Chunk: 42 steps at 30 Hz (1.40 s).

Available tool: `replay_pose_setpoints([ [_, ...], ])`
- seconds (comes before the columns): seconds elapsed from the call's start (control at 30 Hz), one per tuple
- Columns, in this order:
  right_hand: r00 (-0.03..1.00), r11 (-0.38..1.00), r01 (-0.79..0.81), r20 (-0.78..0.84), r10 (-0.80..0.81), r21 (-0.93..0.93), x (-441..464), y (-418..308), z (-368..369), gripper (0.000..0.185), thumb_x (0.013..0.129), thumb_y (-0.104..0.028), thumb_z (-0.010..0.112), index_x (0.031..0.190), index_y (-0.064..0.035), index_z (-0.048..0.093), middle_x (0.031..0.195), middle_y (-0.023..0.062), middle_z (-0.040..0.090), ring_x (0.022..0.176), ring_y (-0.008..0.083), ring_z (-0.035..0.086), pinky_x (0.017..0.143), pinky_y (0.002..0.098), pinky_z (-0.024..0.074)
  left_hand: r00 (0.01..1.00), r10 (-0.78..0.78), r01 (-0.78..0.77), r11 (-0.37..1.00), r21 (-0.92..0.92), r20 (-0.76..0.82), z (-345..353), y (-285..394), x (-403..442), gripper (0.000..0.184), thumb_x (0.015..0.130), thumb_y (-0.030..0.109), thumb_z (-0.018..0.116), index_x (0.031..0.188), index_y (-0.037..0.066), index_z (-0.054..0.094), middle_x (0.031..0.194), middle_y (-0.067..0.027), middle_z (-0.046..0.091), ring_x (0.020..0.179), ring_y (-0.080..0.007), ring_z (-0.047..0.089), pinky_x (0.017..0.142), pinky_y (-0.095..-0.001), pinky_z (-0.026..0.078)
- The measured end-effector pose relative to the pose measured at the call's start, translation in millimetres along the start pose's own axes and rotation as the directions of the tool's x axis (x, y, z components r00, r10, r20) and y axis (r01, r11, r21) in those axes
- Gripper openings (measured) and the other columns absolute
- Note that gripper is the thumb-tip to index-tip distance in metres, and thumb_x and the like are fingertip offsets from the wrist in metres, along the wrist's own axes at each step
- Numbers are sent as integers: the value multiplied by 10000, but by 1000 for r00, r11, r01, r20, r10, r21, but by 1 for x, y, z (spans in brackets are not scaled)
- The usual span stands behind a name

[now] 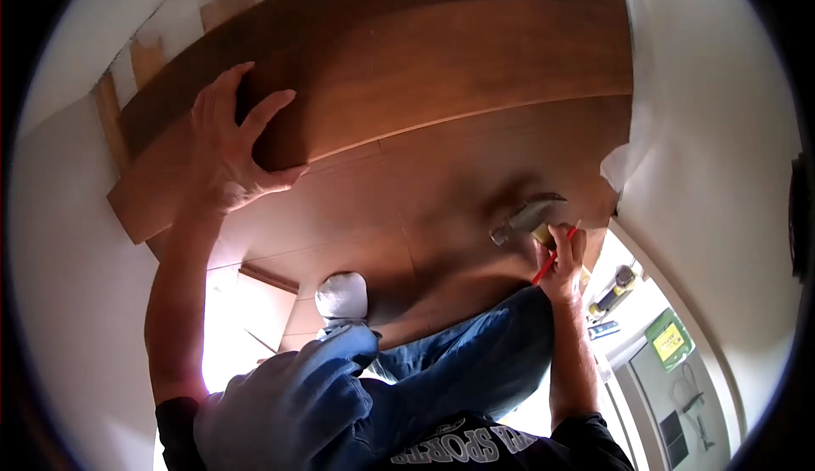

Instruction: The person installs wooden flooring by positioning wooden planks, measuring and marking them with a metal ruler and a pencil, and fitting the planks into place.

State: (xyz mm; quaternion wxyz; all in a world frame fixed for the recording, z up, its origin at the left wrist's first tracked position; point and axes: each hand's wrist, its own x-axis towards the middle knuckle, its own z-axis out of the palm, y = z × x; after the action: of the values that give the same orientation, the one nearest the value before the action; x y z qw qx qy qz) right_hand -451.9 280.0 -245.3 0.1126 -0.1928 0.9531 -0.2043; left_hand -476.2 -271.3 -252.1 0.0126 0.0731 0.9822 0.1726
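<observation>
A long brown floor plank (458, 63) lies across the upper part of the view, its near edge raised over the flooring (340, 208). My left hand (229, 144) is at the plank's left part, with thumb and fingers spread wide. On the right, my right hand (564, 269) is closed around a claw hammer (526, 218), whose metal head sits just above the floor. The same hand also has a red pencil (546, 269) between its fingers. Most of the hammer's handle is hidden by the hand.
White walls (76, 242) close in on both sides. Bare wooden strips (146, 62) show at the upper left. A cut board (267, 305) lies near my white-covered foot (341, 295). Beyond the doorway at right are a power drill (618, 288) and a green package (669, 339).
</observation>
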Motion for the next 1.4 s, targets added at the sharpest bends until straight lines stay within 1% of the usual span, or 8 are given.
replay_pose_setpoints([
  [0.43, 993, 993, 107, 45, -109, 47, -5, 18, 4, 446, 873, -36, 831, 1288, -65, 669, 1206, 212, 645, 1087, 406, 636, 902, 447, 549, 1000, 16, -17, 1000, 20, 11, 55, 41, -37, 908, 589, 419, 986, 1413, 275, 632, 1614, -216, 361, 1448, -432, 397, 1206, -587, 311],
  [0.57, 994, 990, 107, 33, -104, -95, -18, 36, 14, 434, 915, -119, 827, 1323, -96, 680, 1317, 195, 681, 1219, 416, 617, 1012, 492, 531, 985, 145, -163, 953, 255, 90, 28, 37, -36, 794, 804, 380, 900, 1505, 230, 558, 1580, -134, 486, 1433, -372, 489, 1148, -555, 443],
  [0.7, 988, 986, 153, -2, -154, -66, -24, 53, 19, 434, 944, -179, 820, 1345, -96, 676, 1339, 257, 647, 1229, 459, 615, 1051, 508, 517, 981, -6, -75, 912, 404, 194, -38, 28, -67, 946, 782, 418, 898, 1571, 133, 461, 1628, -277, 386, 1520, -427, 372, 1262, -572, 278],
  [0.87, 985, 975, 175, 24, -173, -139, -24, 52, 20, 413, 989, -245, 780, 1356, -97, 661, 1273, 206, 681, 1192, 410, 661, 1007, 495, 554, 902, -410, 401, 912, 91, 135, -76, 35, -175, 536, 927, 313, 804, 1388, 95, 636, 1265, -141, 680, 1171, -306, 662, 960, -403, 527],
  [0.93, 972, 955, 232, -3, -236, -187, -22, 66, 28, 412, 1002, -258, 765, 1361, -85, 662, 1304, 198, 691, 1240, 407, 652, 1043, 491, 541, 792, -596, 593, 803, 65, 134, -82, 41, -240, 322, 1027, 263, 718, 1280, 64, 710, 1001, -85, 759, 974, -215, 725, 838, -336, 577],
  [1.03, 938, 915, 331, -23, -345, -233, -22, 90, 34, 427, 1009, -229, 756, 1400, -83, 661, 1368, 205, 688, 1328, 404, 621, 1124, 489, 502, 682, -689, 674, 723, 155, 244, -60, 30, -362, 324, 982, 384, 714, 1145, 105, 693, 1037, -144, 768, 957, -374, 739, 878, -466, 578],
  [1.17, 948, 924, 314, 14, -319, -216, -25, 92, 30, 391, 1043, -264, 700, 1420, -170, 650, 1390, 192, 677, 1345, 385, 619, 1094, 463, 529, 177, -712, 811, 497, 309, 680, -1, 74, -460, 511, 954, 377, 771, 1302, 27, 640, 1245, -179, 729, 1173, -316, 697, 1011, -442, 550],
  [1.4, 982, 988, 106, -144, -122, -111, -38, 84, 16, 276, 1023, -222, 671, 1289, -181, 731, 1087, 192, 754, 1038, 350, 728, 935, 401, 558, 273, -575, 778, 604, 175, 771, 102, 127, -464, 501, 926, 359, 803, 1255, 26, 624, 1143, -164, 717, 1041, -284, 697, 904, -411, 554],
])
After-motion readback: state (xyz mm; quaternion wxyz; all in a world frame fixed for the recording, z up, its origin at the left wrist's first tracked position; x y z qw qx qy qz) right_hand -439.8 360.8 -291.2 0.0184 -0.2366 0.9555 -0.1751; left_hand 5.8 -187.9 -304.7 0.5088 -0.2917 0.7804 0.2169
